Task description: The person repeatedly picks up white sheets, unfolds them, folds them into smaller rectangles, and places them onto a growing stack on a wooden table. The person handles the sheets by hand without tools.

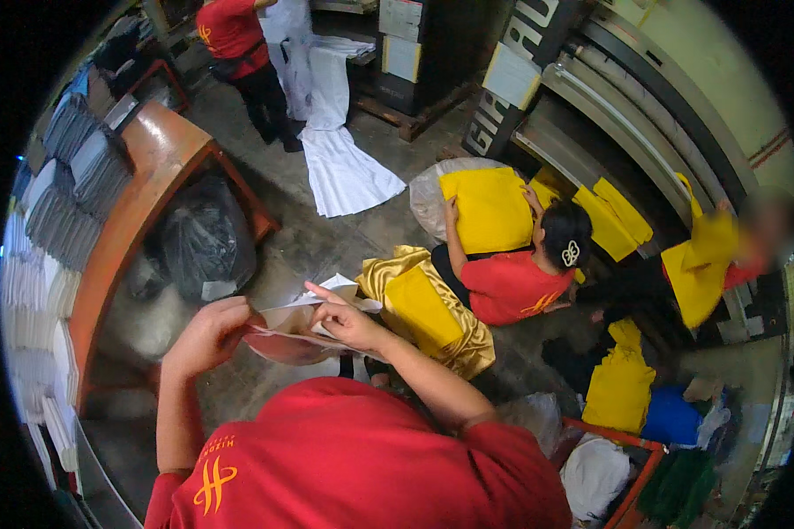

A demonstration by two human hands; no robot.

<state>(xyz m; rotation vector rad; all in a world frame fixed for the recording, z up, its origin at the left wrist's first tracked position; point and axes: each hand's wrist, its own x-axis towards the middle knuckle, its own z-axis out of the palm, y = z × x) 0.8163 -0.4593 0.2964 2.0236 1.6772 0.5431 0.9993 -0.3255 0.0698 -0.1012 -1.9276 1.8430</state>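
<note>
In front of my chest, a thin pale sheet (282, 346) is held up between my two hands; whether it is cloth or plastic I cannot tell. My left hand (223, 328) is closed on its left end, with the fingers curled in. My right hand (351, 324) pinches the other end, its index finger stretched out toward the upper left. A white folded piece (335, 284) shows just beyond my right hand. Below the sheet hangs a pinkish-brown fold, partly hidden.
An orange table (141, 194) with stacked folded cloth (71, 189) stands left, a dark plastic bag (207, 238) beneath. Ahead, a seated co-worker (520, 282) holds yellow cloth (485, 210) near a gold cloth bundle (388, 269). More co-workers are at far left and right. An orange-framed crate (648, 463) stands right.
</note>
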